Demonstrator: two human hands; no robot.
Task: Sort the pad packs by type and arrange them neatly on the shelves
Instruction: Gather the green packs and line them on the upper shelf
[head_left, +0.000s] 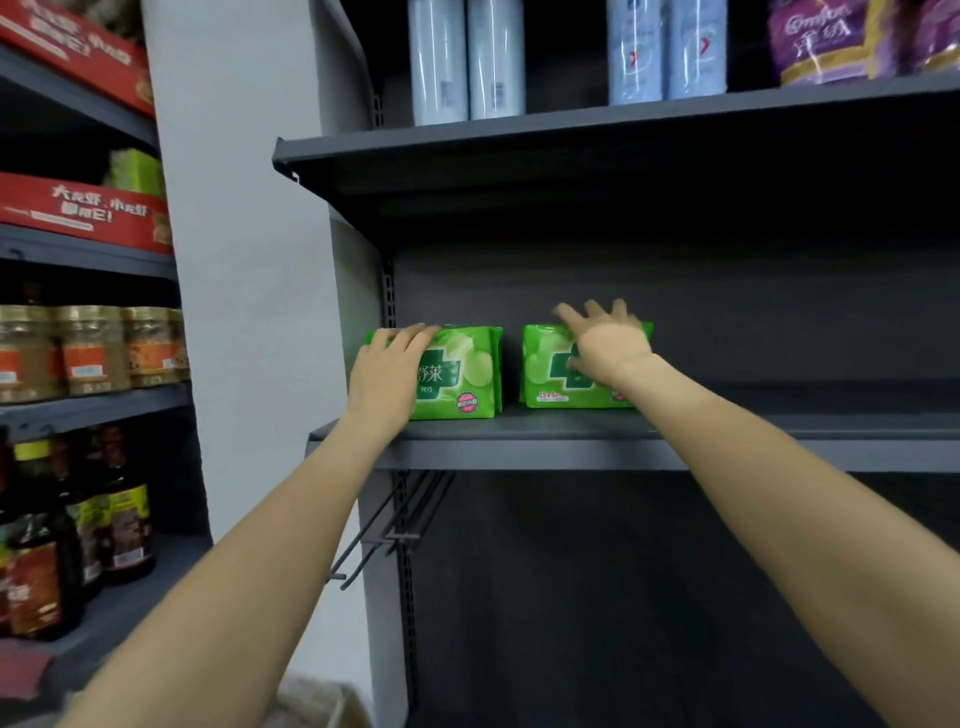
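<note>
Arms reach forward and up from the bottom corners to a dark grey metal shelf (519, 441). The left hand (387, 371) lies over the upper left corner of the left green pad pack (462, 374), its fingers curled over the top edge and gripping it. The right hand (605, 345) rests against the front of the right green pad pack (545, 364), fingers spread and straight, reaching past the pack's top edge; it is somewhat blurred. Both packs stand upright on the shelf, a narrow gap between them, the left one close to the shelf's slotted upright at the far side of the left hand.

Above the hands, the next shelf (571, 130) carries tall pale blue wrapped packs (467, 57) and, further to the right, purple packs (831, 41). Below the left forearm, metal hanging hooks (384, 525) jut out from the upright. To the left of the left hand, beyond a white pillar (239, 260), another rack holds red cartons (88, 213), gold-lidded jars (88, 348) and dark bottles (78, 530). To the right of the right hand the shelf board runs on bare.
</note>
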